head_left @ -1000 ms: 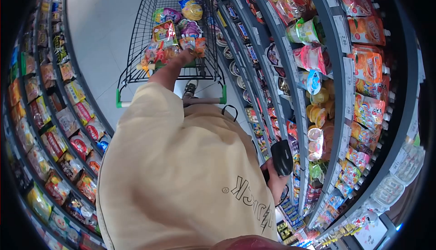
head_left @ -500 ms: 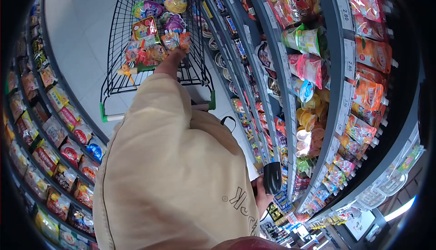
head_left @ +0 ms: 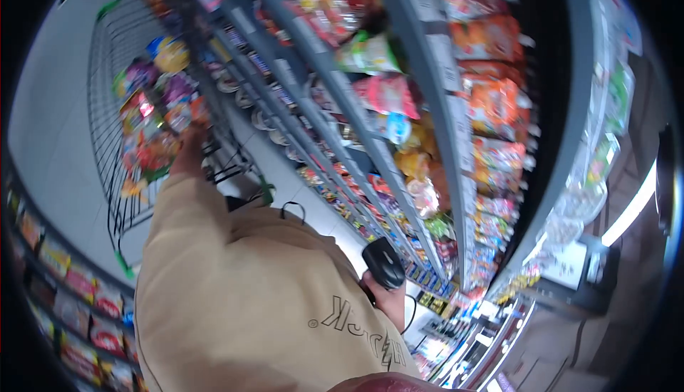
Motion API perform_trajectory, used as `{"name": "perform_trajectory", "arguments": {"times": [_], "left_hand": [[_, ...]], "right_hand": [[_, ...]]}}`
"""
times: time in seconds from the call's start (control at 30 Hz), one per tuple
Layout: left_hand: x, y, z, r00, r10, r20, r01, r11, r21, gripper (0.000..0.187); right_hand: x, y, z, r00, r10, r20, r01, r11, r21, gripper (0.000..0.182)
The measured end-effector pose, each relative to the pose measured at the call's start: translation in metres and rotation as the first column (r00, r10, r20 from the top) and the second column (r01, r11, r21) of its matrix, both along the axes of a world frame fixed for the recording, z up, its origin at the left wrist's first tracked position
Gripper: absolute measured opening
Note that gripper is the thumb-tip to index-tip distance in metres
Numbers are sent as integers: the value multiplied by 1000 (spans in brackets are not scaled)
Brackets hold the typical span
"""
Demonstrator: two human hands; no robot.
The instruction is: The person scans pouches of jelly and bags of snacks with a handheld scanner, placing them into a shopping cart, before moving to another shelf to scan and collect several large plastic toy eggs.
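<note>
The long grey metal shelving, packed with bright orange, red and pink snack bags, curves along my right side, with price tags on its edges. Ahead to my left stands the black wire shopping cart with green trim, loaded with colourful foil snack packets. My beige sweatshirt sleeve stretches out to the cart, and my left hand reaches in among the packets, touching them; blur keeps me from telling whether its fingers are closed on one. Low by my waist, close to the shelf's lower rows, my right hand is wrapped tight around the grip of a black plastic handheld scanner, its head pointing up.
</note>
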State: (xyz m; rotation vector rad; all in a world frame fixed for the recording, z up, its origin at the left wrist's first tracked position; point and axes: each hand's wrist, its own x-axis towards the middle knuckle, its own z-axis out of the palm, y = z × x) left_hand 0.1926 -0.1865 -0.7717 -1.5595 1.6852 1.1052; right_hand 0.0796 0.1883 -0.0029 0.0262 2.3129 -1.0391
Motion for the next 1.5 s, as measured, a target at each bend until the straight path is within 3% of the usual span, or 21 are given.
{"name": "perform_trajectory", "arguments": {"times": [0.03, 0.13, 0.2, 0.37, 0.43, 0.5, 0.57, 0.63, 0.7, 0.77, 0.87, 0.97, 1.07, 1.13, 1.2, 1.23, 1.33, 1.5], "left_hand": [[4, 3, -63, 998, -40, -49, 35, 995, -92, 88], [5, -8, -30, 991, 3, -133, -2, 1000, 8, 94], [15, -13, -6, 989, 10, -151, -12, 1000, -13, 95], [28, -3, 44, 988, -13, -156, -30, 963, -267, 85], [41, -1, 32, 850, 126, -512, -226, 964, -139, 74], [56, -8, 44, 645, 237, -726, -347, 938, -2, 63], [60, -5, 78, 449, 317, -836, -428, 897, 110, 50], [70, 8, 137, 419, 90, -904, -381, 921, -85, 45], [77, 20, 232, 315, 232, -920, -408, 909, 90, 39], [77, 33, 336, 122, 694, -710, -423, 683, 595, 32], [91, 41, 367, 149, 658, -738, -469, 704, 533, 27], [85, 56, 401, 37, 591, -806, -442, 733, 517, 27], [35, 97, 518, -52, 508, -860, -456, 754, 473, 34], [23, 95, 524, -135, 514, -847, -273, 802, 531, 51], [-14, 114, 577, -206, 519, -830, -178, 814, 553, 60], [-20, 114, 579, -214, 576, -789, -104, 790, 605, 72], [-59, 137, 615, -226, 506, -833, -73, 844, 532, 73], [-95, 166, 649, -115, 376, -920, -96, 917, 387, 81]], "right_hand": [[-2, 1, 3, 999, 34, 24, -35, 999, 22, 34], [4, -9, 6, 997, 76, -15, -76, 997, -31, 27], [3, -8, 9, 995, 103, 16, -102, 994, -45, 23], [2, 1, 14, 984, 177, 24, -174, 981, -79, 19], [0, 8, 12, 982, 185, 24, -181, 975, -130, 19], [0, 14, 11, 982, 188, 31, -180, 968, -177, 19], [-3, 19, 10, 981, 190, 38, -177, 960, -216, 19], [-8, 26, 8, 977, 205, 59, -181, 943, -280, 18], [-13, 34, 6, 973, 216, 77, -178, 925, -337, 18], [-19, 40, 3, 971, 220, 90, -171, 909, -381, 17], [-34, 56, -9, 960, 273, 69, -213, 865, -455, 16], [-50, 61, -5, 946, 309, 97, -219, 830, -512, 17], [-69, 70, -12, 926, 364, 99, -254, 796, -550, 18], [-81, 76, -11, 918, 382, 109, -259, 783, -566, 16], [-92, 83, -13, 912, 395, 114, -258, 766, -589, 15], [-98, 87, -14, 910, 399, 116, -255, 756, -603, 15], [-112, 102, -16, 915, 377, 140, -207, 741, -639, 15], [-142, 131, -28, 918, 387, 84, -231, 696, -679, 15]]}}
